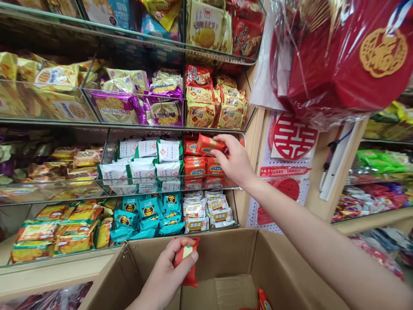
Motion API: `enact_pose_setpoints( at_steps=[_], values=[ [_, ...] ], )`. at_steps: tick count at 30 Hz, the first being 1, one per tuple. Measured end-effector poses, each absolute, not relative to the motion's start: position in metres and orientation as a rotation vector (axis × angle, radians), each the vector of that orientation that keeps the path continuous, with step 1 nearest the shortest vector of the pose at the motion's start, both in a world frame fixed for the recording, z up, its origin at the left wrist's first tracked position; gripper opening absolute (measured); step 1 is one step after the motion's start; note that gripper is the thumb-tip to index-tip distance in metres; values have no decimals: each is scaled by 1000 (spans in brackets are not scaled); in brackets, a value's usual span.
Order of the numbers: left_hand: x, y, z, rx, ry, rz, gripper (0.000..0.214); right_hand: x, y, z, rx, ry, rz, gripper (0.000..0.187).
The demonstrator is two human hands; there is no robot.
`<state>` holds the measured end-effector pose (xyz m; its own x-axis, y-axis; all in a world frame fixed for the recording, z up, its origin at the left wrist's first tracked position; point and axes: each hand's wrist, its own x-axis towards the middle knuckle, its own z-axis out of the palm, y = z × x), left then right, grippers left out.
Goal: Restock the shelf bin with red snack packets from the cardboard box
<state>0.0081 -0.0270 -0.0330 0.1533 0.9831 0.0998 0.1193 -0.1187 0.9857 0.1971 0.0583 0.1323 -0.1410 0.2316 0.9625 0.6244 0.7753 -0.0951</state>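
My right hand (235, 162) reaches up to the third glass shelf and pinches a red snack packet (209, 144) over a stack of the same red packets (195, 165). My left hand (167, 273) is low over an open cardboard box (226, 252) and grips another red packet (188, 262) upright. One more red packet (263, 300) lies on the box floor at the bottom edge.
Glass shelves (135, 188) hold rows of snack packets: white and green ones (146, 163), teal ones (145, 215), yellow and purple ones above. Red decorations wrapped in plastic (342, 56) hang at upper right. A second shelf unit (380, 181) stands at the right.
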Motion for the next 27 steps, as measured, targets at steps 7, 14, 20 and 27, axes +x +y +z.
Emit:
enact_pose_setpoints(
  at_steps=[7,14,20,27],
  values=[
    [6,-38,-34,1871,1099,1017,17,171,115,160,-957,-1996,-468,24],
    [7,-36,-43,1988,892,874,19,160,121,166,-1140,-2121,-860,15],
    [8,-36,-48,2017,790,862,15,158,140,171,-1202,-2096,-647,17],
    [8,-38,-45,2051,815,846,15,162,141,176,-1138,-2184,-622,19]
  ],
)
